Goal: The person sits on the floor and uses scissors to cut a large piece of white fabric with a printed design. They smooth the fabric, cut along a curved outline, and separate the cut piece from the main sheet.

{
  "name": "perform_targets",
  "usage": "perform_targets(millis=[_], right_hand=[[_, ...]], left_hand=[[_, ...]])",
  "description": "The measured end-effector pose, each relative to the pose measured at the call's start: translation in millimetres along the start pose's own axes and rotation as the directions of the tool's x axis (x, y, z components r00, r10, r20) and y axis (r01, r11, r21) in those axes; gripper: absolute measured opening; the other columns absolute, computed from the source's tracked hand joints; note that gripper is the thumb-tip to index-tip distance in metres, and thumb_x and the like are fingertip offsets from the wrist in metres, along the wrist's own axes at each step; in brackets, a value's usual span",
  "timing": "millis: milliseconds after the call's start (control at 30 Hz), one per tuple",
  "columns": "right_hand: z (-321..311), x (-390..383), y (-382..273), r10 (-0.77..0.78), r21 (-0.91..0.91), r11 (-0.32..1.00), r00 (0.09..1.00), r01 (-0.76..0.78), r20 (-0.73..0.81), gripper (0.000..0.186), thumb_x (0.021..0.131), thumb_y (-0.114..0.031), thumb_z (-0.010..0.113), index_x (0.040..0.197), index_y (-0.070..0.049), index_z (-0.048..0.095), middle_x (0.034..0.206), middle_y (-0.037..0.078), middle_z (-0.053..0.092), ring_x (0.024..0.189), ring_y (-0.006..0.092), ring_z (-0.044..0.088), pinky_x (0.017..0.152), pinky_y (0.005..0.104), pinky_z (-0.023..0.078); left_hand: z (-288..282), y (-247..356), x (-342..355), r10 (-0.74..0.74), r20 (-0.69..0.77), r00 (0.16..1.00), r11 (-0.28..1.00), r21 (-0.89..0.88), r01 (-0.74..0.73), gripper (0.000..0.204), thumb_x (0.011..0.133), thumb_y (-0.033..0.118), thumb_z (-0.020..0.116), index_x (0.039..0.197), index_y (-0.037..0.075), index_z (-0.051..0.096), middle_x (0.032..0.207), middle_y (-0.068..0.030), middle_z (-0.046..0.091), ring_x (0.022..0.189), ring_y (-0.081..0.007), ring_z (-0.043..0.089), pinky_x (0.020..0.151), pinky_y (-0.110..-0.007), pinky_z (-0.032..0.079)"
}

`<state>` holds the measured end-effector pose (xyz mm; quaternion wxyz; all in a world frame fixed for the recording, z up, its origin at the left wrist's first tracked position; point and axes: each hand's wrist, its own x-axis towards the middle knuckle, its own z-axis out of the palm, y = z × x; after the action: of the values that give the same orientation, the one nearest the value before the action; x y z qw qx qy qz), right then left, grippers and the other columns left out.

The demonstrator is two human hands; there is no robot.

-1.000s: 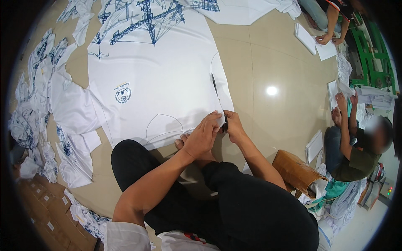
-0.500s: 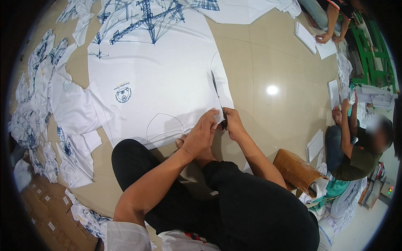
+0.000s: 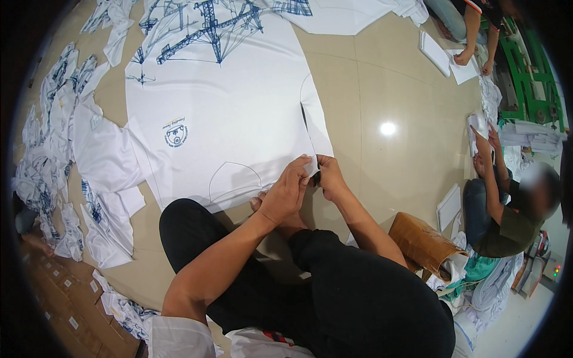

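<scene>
White fabric (image 3: 227,113) with blue line drawings, a small printed emblem and thin drawn outlines is spread on the floor before my crossed legs. My right hand (image 3: 328,179) grips black-handled scissors (image 3: 303,116), their long blade lying along the fabric's right side beside a drawn curve, the handles mostly hidden by my fingers. Just left of it, my left hand (image 3: 286,191) pinches the lifted fabric edge near the scissors' pivot. My bare foot is partly hidden behind my left wrist.
Fabric heaps (image 3: 57,155) lie at left, cardboard (image 3: 71,310) at lower left, where someone's limb shows. Two co-workers (image 3: 501,221) sit at right with white stacks (image 3: 447,207), beside a brown box (image 3: 421,238), bagged cloth and a green metal frame (image 3: 524,71). Beige tiles (image 3: 370,155) separate us.
My hands and the scissors shift only slightly. The right-hand co-worker's hands moved left onto a white pad. A person's limb has come into view at the lower left edge.
</scene>
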<state>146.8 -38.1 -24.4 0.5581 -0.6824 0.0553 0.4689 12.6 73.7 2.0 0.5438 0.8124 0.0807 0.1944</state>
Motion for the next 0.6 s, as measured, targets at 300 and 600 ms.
perform_targets(millis=[300,600], right_hand=[[8,-1,-13,0.011,0.055,0.998,0.999,-0.008,-0.039,0.013,0.094,-0.012,0.067,0.085,-0.003,0.066,0.068,0.003,0.058,0.051,0.0162,0.059,0.045,0.0303,0.045],[14,14,-3,-0.015,0.087,0.996,0.998,0.020,-0.057,0.017,0.093,-0.020,0.071,0.087,-0.004,0.068,0.070,0.000,0.057,0.055,0.0140,0.057,0.046,0.0302,0.046]], left_hand=[[-4,2,-1,-0.018,-0.024,1.000,0.999,-0.028,0.018,0.015,0.106,-0.001,0.049,0.120,-0.003,0.043,0.144,-0.0274,0.051,0.135,-0.0444,0.055,0.107,-0.046,0.051],[-7,6,-3,-0.002,-0.062,0.998,0.998,-0.068,-0.002,0.017,0.105,-0.002,0.050,0.121,-0.003,0.043,0.144,-0.0271,0.051,0.135,-0.0443,0.055,0.107,-0.045,0.051]])
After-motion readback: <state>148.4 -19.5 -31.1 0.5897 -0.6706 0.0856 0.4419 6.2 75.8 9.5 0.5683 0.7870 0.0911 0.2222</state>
